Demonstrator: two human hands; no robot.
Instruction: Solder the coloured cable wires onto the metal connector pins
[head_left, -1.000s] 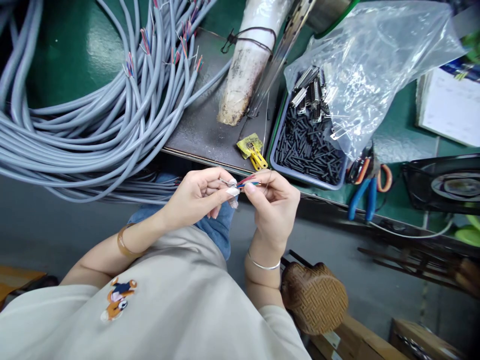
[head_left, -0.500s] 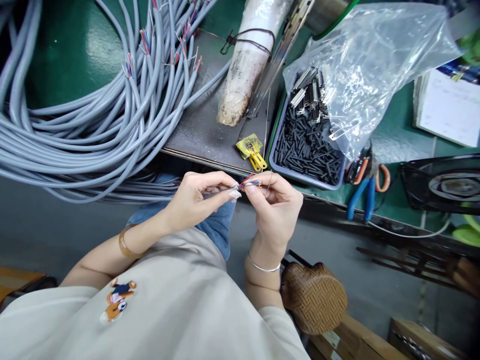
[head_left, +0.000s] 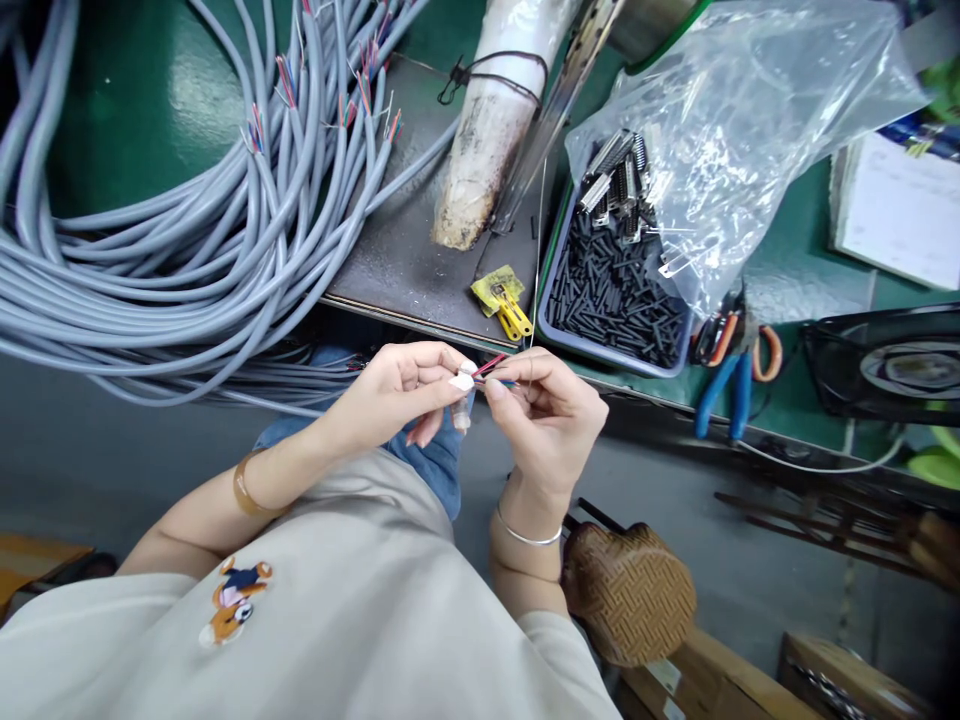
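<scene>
My left hand (head_left: 401, 392) is closed in a pinch at the base of a small bunch of thin coloured wires (head_left: 491, 365). Whitish covering shows at its thumb and index tips, and a translucent scrap (head_left: 460, 412) hangs below them; what it is I cannot tell. Facing it, my right hand (head_left: 553, 410) pinches the other ends of wires between thumb and index finger. Red and blue strands show in the short gap between the hands. Whatever the wires come out of is hidden behind my left fingers. Both hands are just off the bench edge, over my lap.
Grey cables (head_left: 187, 270) with stripped ends lie coiled at left. A yellow cutter (head_left: 512, 312) rests by the bench edge. Beside it stands a bin (head_left: 551, 330) of black tubes and metal connectors, partly under a plastic bag (head_left: 780, 110). Blue-handled pliers (head_left: 724, 395) and a stool (head_left: 634, 595) are at right.
My left fingers have shifted at the wires, its lower fingers now spread downward and the translucent scrap showing lower. The red strands stick out more apart. My right hand has barely moved.
</scene>
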